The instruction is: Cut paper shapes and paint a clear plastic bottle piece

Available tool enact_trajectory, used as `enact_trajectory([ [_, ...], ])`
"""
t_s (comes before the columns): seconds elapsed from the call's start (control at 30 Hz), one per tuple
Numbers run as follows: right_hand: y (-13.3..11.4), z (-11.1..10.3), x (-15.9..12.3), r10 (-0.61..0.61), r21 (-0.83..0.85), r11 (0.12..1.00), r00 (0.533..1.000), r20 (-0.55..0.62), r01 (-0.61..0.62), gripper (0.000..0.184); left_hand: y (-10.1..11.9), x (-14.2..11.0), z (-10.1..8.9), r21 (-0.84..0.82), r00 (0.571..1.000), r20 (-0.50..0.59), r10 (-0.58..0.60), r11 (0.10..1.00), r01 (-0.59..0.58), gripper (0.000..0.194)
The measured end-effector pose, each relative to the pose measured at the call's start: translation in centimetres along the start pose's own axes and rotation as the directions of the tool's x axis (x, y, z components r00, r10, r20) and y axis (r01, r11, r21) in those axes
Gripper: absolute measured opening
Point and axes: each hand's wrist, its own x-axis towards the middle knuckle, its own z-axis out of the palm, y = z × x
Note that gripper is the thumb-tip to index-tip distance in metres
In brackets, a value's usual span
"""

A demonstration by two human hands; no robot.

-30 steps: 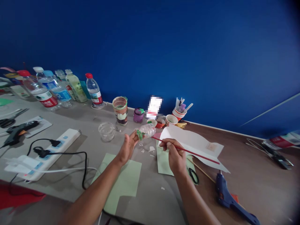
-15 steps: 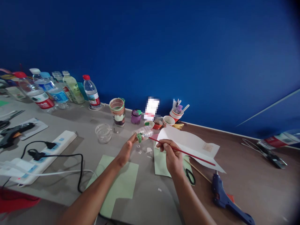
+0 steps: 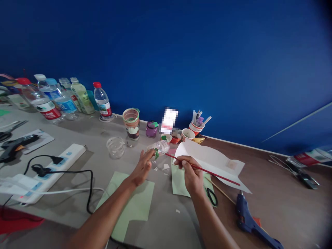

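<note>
My right hand is closed around a thin red paintbrush, its tip slanting up to the left. That tip meets a green patch on the near end of a clear plastic bottle piece. My left hand holds this end with its fingers, thumb lower and apart; the exact grip is partly hidden. Small paper cups of green paint and red-brown paint stand just behind. A clear round plastic cup piece is left of my left hand.
Green paper sheets and a curled white sheet lie on the table. A blue glue gun and scissors are at right. A power strip with cables and several bottles stand left, a painted cup behind.
My left hand's fingers have straightened and its thumb has moved away from the bottle piece. The right hand keeps the brush at the green patch. The view has shifted slightly.
</note>
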Motion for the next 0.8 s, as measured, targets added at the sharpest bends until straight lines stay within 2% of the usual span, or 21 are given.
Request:
enact_trajectory([
  [0.1,0.0,-0.2,0.2,0.001,-0.019,1.000,1.000,-0.001,-0.001,0.019,-0.3,0.0,-0.1,0.050,1.000,-0.019,-0.018,0.999,0.019,0.084],
  [0.17,-0.1,-0.5,0.3,0.003,-0.019,1.000,1.000,-0.025,-0.003,0.019,-0.4,0.0,-0.1,0.022,0.997,-0.063,-0.038,0.999,0.040,0.083],
  [0.27,-0.1,-0.5,0.4,-0.010,0.003,1.000,0.999,-0.047,0.010,0.020,0.0,0.0,0.1,-0.104,0.991,-0.118,-0.062,0.993,0.049,0.074],
  [0.43,-0.1,0.1,0.1,0.000,-0.039,0.999,1.000,-0.008,0.000,0.018,1.5,0.3,0.4,-0.289,0.988,-0.106,-0.114,0.954,0.079,0.061],
  [0.67,0.2,-0.2,0.2,-0.002,-0.042,0.999,1.000,-0.012,0.001,0.019,1.7,0.5,0.2,-0.325,0.980,-0.153,-0.125,0.943,0.069,0.056],
  [0.8,0.2,0.1,0.0,-0.019,-0.018,1.000,1.000,-0.005,0.019,0.018,2.1,0.5,0.3,-0.257,0.989,-0.110,-0.102,0.964,0.070,0.062],
])
